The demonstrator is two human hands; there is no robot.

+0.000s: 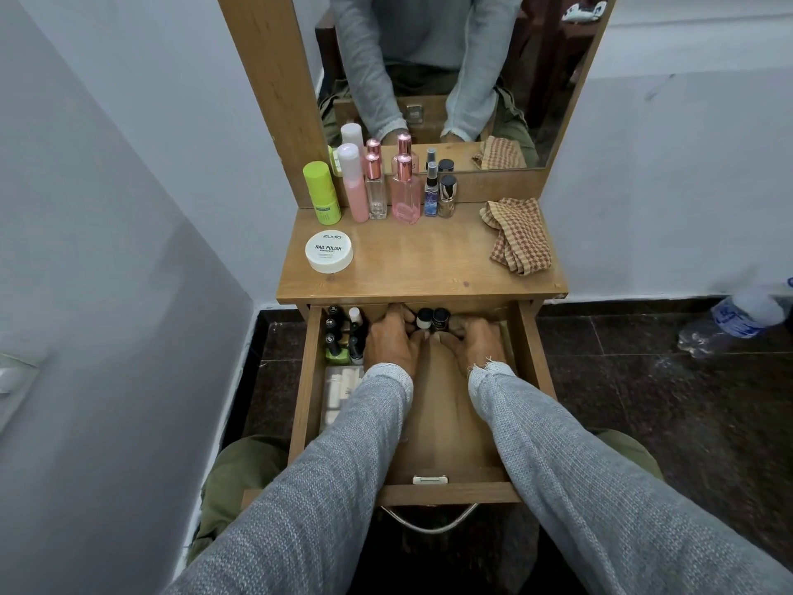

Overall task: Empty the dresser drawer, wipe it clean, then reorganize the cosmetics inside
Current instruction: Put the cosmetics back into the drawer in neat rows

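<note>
Open drawer [528,362] below the tabletop [420,259]: left hand [391,341] and right hand [476,343] deep inside, fingers curled around two small dark-capped jars [431,319] at the back. Nail-polish bottles [343,334] grouped in the left rear corner. On the tabletop, row of bottles [377,188], white tub [329,251], checked cloth [517,234].

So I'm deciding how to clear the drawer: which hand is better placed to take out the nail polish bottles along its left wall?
The left hand. It lies right beside the nail polish bottles at the drawer wall, while the right hand would have to cross over.
</note>
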